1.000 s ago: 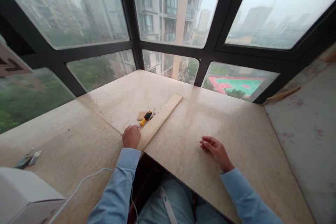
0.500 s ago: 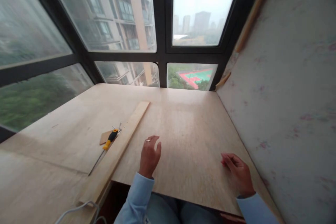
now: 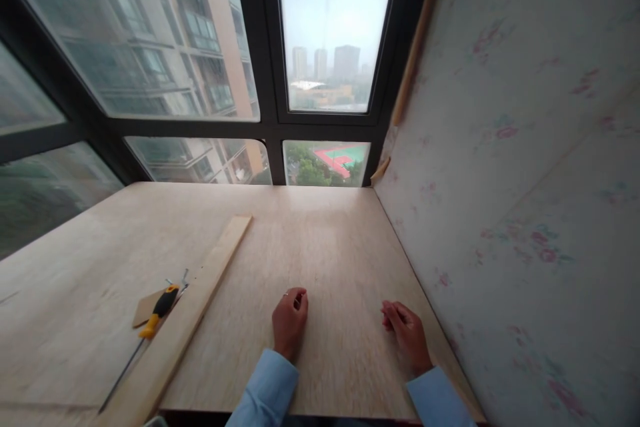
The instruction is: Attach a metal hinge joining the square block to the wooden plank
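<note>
My left hand [image 3: 290, 324], with a ring on one finger, is over the pale wooden tabletop [image 3: 320, 250]. Its fingers are curled in towards the thumb and I see nothing between them. To its right, my right hand [image 3: 407, 335] is closed, thumb pressed against the bent fingers; whatever it may hold is hidden. A long wooden board [image 3: 203, 303] lies on the tabletop to the left of my left hand. Beside the board is a yellow and black screwdriver [image 3: 159, 313], its shaft pointing towards me. Neither hand touches the board or the screwdriver.
Under the screwdriver lies a small brown flat piece [image 3: 145, 310], with a few metal screws [image 3: 185, 277] close by. A flowered papered wall [image 3: 500, 180] rises along the right edge. Dark-framed windows [image 3: 273, 107] stand behind the tabletop.
My left hand's fingers have curled shut from a looser, open pose. The two hands are closer together. The view has turned to the right, so the board and screwdriver appear further left.
</note>
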A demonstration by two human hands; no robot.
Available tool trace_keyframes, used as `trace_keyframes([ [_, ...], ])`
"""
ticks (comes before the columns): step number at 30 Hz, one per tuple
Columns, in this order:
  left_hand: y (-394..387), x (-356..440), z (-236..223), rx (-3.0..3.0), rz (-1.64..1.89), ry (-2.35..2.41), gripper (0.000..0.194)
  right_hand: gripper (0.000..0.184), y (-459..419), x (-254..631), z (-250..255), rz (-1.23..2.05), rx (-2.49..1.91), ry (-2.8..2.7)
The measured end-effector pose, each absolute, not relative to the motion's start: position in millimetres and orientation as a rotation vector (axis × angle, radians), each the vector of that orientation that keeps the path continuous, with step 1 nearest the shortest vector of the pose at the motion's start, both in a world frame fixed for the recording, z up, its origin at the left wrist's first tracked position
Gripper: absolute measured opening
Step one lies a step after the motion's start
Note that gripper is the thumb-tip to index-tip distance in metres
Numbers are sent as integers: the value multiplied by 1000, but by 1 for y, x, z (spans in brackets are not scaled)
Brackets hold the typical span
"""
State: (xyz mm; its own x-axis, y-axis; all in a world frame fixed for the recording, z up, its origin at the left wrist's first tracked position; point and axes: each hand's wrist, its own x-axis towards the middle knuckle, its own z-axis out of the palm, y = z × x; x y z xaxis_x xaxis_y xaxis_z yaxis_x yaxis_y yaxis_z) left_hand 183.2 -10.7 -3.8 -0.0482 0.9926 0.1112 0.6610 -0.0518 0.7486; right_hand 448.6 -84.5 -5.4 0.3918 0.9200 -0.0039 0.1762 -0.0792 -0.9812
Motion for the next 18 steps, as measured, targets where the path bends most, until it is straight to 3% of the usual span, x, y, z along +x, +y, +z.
trace_keyframes([
  [18, -11, 189, -5, 1796, 684, 1751, 23, 58, -81, 442, -7, 760, -1680, -896],
])
